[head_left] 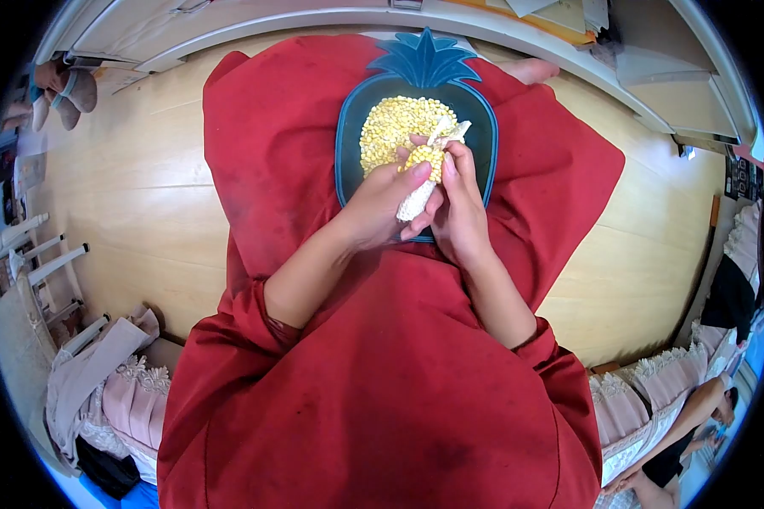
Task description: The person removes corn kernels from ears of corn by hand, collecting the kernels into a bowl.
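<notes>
Both hands are closed around a corn cob [415, 204] over my lap. Its lower end is bare and white, while yellow kernels [424, 159] still cover a band near the top, and pale husk ends stick out above. My left hand [380, 197] grips it from the left, thumb pressed on the kernels. From the right, my right hand [461, 202] wraps the cob, its thumb also at the kernels. Beneath them a dark teal pineapple-shaped tray [345, 161] rests on the red garment. A heap of loose yellow corn kernels [399, 127] lies in it, partly hidden by my hands.
A red garment [382, 382] covers my lap and arms. Pale wooden floor [153, 204] spreads on both sides. White furniture [229, 34] runs along the far side. A white chair frame [47, 263] stands at left. Another person [696, 424] is at the lower right edge.
</notes>
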{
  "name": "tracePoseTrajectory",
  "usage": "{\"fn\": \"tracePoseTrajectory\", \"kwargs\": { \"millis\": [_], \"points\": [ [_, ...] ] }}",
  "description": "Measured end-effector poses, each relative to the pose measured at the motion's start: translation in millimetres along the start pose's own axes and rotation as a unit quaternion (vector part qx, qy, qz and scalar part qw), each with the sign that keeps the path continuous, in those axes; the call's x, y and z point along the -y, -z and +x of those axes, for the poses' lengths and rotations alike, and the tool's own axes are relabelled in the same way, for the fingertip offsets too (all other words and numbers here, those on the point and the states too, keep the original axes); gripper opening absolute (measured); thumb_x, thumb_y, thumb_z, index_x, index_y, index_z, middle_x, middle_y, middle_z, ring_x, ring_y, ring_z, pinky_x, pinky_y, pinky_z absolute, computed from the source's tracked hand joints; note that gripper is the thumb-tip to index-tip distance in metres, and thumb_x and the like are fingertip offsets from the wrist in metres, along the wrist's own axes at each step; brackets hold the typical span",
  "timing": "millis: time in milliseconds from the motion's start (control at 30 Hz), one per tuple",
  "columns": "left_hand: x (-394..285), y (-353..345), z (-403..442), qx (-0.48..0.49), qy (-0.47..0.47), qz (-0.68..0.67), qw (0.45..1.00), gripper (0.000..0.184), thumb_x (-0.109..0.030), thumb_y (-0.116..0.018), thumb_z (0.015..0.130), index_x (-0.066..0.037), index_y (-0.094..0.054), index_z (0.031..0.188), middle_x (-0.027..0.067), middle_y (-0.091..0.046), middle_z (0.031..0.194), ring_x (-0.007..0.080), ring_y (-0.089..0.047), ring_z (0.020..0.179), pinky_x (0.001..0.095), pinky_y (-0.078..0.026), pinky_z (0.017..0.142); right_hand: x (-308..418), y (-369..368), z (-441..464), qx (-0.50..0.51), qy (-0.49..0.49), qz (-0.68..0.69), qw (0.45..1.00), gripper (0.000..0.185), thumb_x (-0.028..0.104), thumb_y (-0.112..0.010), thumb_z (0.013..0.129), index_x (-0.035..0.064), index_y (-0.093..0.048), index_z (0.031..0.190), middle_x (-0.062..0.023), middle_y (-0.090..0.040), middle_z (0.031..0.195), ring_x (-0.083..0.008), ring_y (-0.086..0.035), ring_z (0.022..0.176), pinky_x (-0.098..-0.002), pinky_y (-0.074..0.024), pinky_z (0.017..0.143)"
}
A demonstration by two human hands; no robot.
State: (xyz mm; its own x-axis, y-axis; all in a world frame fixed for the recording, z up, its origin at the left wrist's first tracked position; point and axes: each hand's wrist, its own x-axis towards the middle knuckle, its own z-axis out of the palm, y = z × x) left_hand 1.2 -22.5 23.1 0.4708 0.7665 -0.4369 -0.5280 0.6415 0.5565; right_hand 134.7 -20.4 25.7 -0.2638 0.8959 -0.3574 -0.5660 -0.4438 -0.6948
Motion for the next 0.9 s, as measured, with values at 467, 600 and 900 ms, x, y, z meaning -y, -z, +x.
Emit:
{"fn": "tracePoseTrajectory", "kwargs": {
  "millis": [467, 600, 900],
  "points": [
    [7.4, 2.3, 1.8, 0.016, -0.055, 0.220, 0.974, 0.053, -0.024, -0.047, 0.103, -0.002, -0.026, 0.147, 0.0052, -0.059, 0.087, 0.0077, -0.054, 0.064, 0.0211, -0.044, 0.056, 6.1, 7.3, -2.8, -0.011, -0.060, -0.018, 0.998, 0.040, 0.038, -0.033, 0.105, 0.0070, -0.043, 0.129, -0.0139, -0.058, 0.119, -0.0151, -0.061, 0.061, -0.0272, -0.0504, 0.036],
    [11.8, 3.5, 2.8, 0.021, -0.073, 0.218, 0.973, 0.053, -0.022, -0.047, 0.103, -0.002, -0.026, 0.148, 0.0063, -0.058, 0.102, 0.0090, -0.057, 0.074, 0.0219, -0.049, 0.064, 8.4, 8.0, -3.5, -0.014, -0.064, -0.031, 0.997, 0.040, 0.039, -0.032, 0.105, 0.0070, -0.045, 0.127, -0.0154, -0.060, 0.113, -0.0171, -0.063, 0.064, -0.0268, -0.0483, 0.033],
    [12.3, 4.0, 4.3, 0.041, -0.109, 0.265, 0.957, 0.057, -0.016, -0.049, 0.100, -0.005, -0.023, 0.150, 0.0056, -0.056, 0.096, 0.0116, -0.054, 0.071, 0.0242, -0.046, 0.061, 5.2, 8.7, 0.6, -0.036, -0.046, -0.023, 0.998, 0.041, 0.039, -0.034, 0.105, 0.0042, -0.046, 0.124, -0.0178, -0.059, 0.116, -0.0199, -0.064, 0.074, -0.0268, -0.0517, 0.040]
  ]
}}
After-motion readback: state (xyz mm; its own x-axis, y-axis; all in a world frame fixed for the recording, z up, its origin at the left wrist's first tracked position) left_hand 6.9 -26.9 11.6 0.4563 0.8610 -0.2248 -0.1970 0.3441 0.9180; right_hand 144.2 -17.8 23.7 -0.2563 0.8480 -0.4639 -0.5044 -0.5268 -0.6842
